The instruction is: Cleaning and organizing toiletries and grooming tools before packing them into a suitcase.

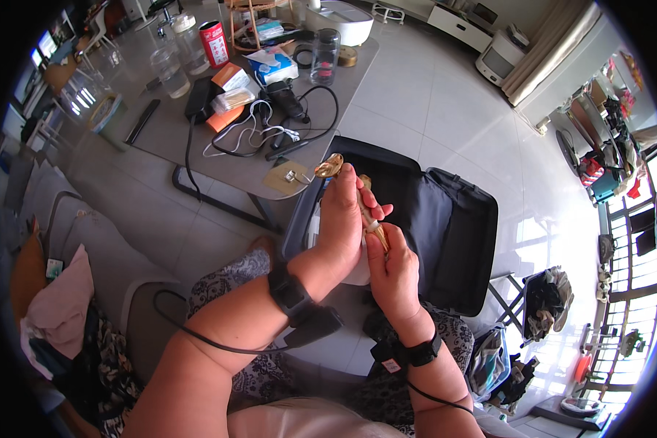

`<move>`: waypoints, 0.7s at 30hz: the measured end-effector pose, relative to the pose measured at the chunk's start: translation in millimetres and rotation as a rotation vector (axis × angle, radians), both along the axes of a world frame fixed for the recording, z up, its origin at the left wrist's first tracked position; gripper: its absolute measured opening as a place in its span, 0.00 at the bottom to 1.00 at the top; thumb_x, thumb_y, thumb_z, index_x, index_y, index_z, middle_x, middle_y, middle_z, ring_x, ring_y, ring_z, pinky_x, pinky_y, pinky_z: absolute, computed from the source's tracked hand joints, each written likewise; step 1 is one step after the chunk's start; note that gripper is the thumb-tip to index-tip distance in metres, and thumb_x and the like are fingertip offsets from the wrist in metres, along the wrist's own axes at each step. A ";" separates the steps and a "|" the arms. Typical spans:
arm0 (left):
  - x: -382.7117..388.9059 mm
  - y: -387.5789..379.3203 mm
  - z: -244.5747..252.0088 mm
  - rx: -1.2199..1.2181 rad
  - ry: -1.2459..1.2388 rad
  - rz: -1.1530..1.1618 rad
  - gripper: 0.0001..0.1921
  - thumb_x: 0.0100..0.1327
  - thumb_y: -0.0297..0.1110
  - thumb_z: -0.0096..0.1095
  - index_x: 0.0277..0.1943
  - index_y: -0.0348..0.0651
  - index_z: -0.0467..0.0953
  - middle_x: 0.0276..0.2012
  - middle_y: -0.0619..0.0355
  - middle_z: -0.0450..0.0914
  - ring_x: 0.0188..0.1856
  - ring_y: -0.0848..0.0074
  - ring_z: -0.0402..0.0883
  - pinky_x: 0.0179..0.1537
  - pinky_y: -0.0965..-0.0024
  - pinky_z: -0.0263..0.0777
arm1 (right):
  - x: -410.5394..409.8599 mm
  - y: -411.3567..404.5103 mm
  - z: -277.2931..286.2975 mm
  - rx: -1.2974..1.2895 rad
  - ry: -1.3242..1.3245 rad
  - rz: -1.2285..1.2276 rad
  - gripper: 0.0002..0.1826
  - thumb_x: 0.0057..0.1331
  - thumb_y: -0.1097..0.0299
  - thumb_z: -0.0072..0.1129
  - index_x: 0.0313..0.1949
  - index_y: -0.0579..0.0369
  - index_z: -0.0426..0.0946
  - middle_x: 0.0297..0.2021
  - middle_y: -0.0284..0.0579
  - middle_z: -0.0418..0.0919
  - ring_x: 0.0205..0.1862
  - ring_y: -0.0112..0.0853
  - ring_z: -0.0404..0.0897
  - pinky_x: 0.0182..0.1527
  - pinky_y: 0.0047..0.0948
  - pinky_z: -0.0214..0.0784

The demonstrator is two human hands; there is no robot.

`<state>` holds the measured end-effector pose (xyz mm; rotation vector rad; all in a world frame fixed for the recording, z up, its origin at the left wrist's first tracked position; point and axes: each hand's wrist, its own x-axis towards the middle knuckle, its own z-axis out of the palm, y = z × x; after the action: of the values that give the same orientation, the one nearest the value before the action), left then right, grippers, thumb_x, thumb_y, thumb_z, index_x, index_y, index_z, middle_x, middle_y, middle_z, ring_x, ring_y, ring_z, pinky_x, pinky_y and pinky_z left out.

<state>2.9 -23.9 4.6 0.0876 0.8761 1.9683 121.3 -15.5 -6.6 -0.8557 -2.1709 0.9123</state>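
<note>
My left hand (344, 219) is closed around the upper part of a shiny gold-coloured metal fitting (329, 166), whose rounded end stands out above my thumb. A slim shaft with a white ring runs down from it. At its lower, pointed gold end, my right hand (395, 263) pinches it between thumb and fingers. My fingers hide part of the shaft, so its exact kind cannot be told. Both hands are above an opened black suitcase (460, 246). Black bands with cables are strapped round both wrists.
A grey table (169, 148) at the upper left carries tangled cables, a tissue pack (274, 64), glass jars (169, 74), a red can (214, 44) and a glass cup (324, 57). A grey sofa (98, 246) with clothes stands at left. A folding rack (542, 301) is at right.
</note>
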 end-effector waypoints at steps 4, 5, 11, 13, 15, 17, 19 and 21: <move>-0.2 1.0 -0.3 -0.028 0.018 -0.002 0.18 0.72 0.51 0.49 0.34 0.47 0.63 0.23 0.62 0.68 0.22 0.76 0.70 0.39 0.61 0.77 | 3.1 10.9 -14.5 -0.320 0.142 0.102 0.16 0.71 0.61 0.55 0.48 0.62 0.72 0.27 0.42 0.78 0.28 0.30 0.78 0.30 0.31 0.69; -0.8 1.8 -0.1 -0.035 0.015 -0.014 0.18 0.72 0.51 0.48 0.34 0.47 0.63 0.23 0.62 0.68 0.22 0.76 0.70 0.39 0.62 0.77 | 4.5 12.2 -13.0 -0.319 0.143 0.097 0.16 0.71 0.61 0.55 0.48 0.62 0.72 0.27 0.42 0.78 0.28 0.30 0.78 0.30 0.31 0.69; -4.2 -0.5 3.1 -0.001 0.072 -0.073 0.17 0.72 0.52 0.50 0.33 0.50 0.63 0.23 0.64 0.68 0.23 0.77 0.71 0.46 0.60 0.76 | 10.5 14.2 14.8 -1.195 0.283 0.198 0.23 0.74 0.49 0.48 0.50 0.60 0.74 0.30 0.32 0.76 0.26 0.17 0.73 0.25 0.16 0.61; -2.0 1.3 4.1 0.001 0.062 -0.083 0.17 0.72 0.52 0.50 0.33 0.50 0.63 0.23 0.64 0.68 0.23 0.77 0.71 0.46 0.60 0.76 | 14.1 16.4 8.3 -1.251 0.317 0.136 0.23 0.74 0.49 0.47 0.50 0.59 0.74 0.31 0.33 0.76 0.25 0.18 0.73 0.23 0.17 0.61; -1.6 1.8 4.0 0.001 0.055 -0.090 0.17 0.72 0.52 0.50 0.33 0.49 0.64 0.23 0.64 0.68 0.23 0.77 0.71 0.46 0.60 0.76 | 17.4 17.8 7.4 -1.273 0.406 0.182 0.23 0.75 0.50 0.46 0.49 0.60 0.74 0.31 0.33 0.76 0.27 0.19 0.74 0.26 0.17 0.63; -3.9 0.7 2.9 0.030 0.043 -0.095 0.17 0.72 0.51 0.50 0.34 0.49 0.64 0.22 0.64 0.68 0.24 0.77 0.72 0.46 0.61 0.76 | 11.5 12.9 9.1 -1.198 0.405 0.160 0.22 0.75 0.53 0.45 0.50 0.61 0.74 0.33 0.34 0.77 0.30 0.20 0.75 0.30 0.18 0.65; -6.4 0.8 1.0 0.033 0.046 -0.089 0.17 0.72 0.51 0.50 0.34 0.49 0.64 0.22 0.64 0.68 0.24 0.76 0.72 0.46 0.61 0.76 | 8.1 11.6 9.2 -1.124 0.403 0.144 0.20 0.75 0.55 0.45 0.51 0.61 0.74 0.35 0.36 0.79 0.32 0.20 0.76 0.33 0.19 0.67; -7.5 1.6 -1.3 0.047 0.009 -0.087 0.17 0.72 0.51 0.51 0.34 0.49 0.64 0.23 0.64 0.68 0.24 0.76 0.72 0.46 0.60 0.76 | 7.8 12.8 6.9 -0.893 0.298 0.159 0.18 0.75 0.57 0.48 0.49 0.62 0.73 0.33 0.33 0.75 0.35 0.19 0.71 0.37 0.20 0.65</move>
<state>-4.7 -22.3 3.3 0.1592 0.8191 1.9086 129.1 -2.8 0.3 -0.8528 -1.5467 2.0120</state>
